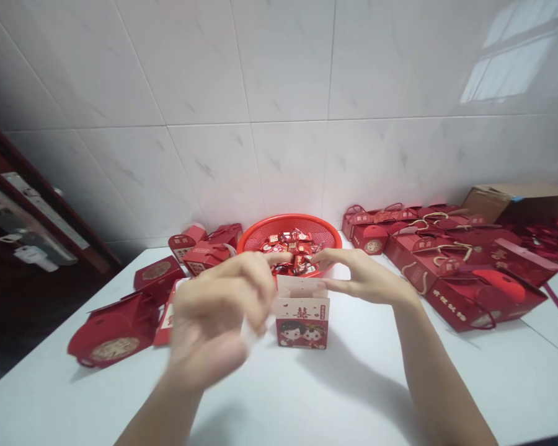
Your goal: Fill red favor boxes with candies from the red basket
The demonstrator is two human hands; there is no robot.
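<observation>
A small candy box (303,328), red below and cream above with two cartoon figures on its front, stands upright on the table with its top open. My right hand (367,275) is at the box's right side, thumb by the upper rim and fingers stretched out above, apart from the thumb. To the left of the box and nearer the camera, my left hand (218,310) is raised and smeared by motion. Its fingers look bent, with one reaching right; whether it holds anything is unclear. Behind the box, a red plastic basket (288,221) contains wrapped candies (302,248), partly hidden by my hands.
Several red gift boxes (116,334) lie on the left of the white table (353,402). More red boxes with cord handles (474,297) stand in rows at right, near a brown cardboard box (516,201). A tiled wall (288,155) rises behind; a door (41,217) is at left.
</observation>
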